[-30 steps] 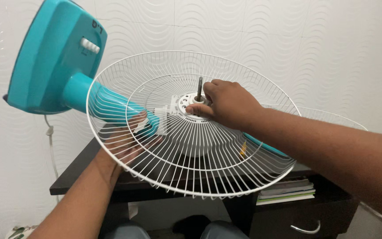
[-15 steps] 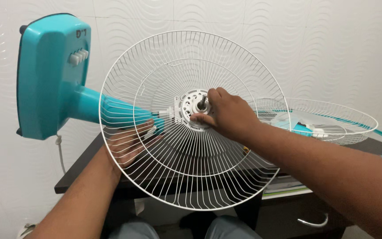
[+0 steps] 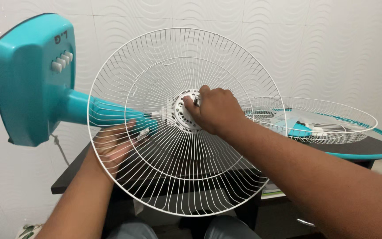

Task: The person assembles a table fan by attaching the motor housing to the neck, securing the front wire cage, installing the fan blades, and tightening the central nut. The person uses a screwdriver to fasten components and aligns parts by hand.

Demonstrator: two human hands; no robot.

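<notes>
The white wire rear guard (image 3: 173,177) of the fan sits tilted up toward you, held in the air in front of your chest and above the near edge of the dark tabletop (image 3: 363,146). At its centre is the white motor hub (image 3: 180,116) with a ring of holes, and the short metal shaft (image 3: 196,101) pokes out of it.

Your right hand (image 3: 215,110) reaches in over the front of the guard, its fingers curled and pinched around the hub right at the shaft, thumb on the near side; the hand covers most of the hub's right half. Your left hand (image 3: 113,146) is behind the wires, seen through them, fingers closed up under the teal neck (image 3: 107,113) of the fan where it meets the motor, carrying its weight.

The neck runs out to the left into the fan's teal base (image 3: 27,84), which stands on edge in the air with its row of white push buttons (image 3: 62,61) facing up and right. A grey cord (image 3: 60,148) hangs from beneath it.

Well to the right, lying flat on the tabletop, is the second wire guard (image 3: 332,110) with a teal rim (image 3: 368,152), and the teal fan blade (image 3: 295,128) rests inside it. The white wave-patterned wall (image 3: 323,48) stands behind everything.
</notes>
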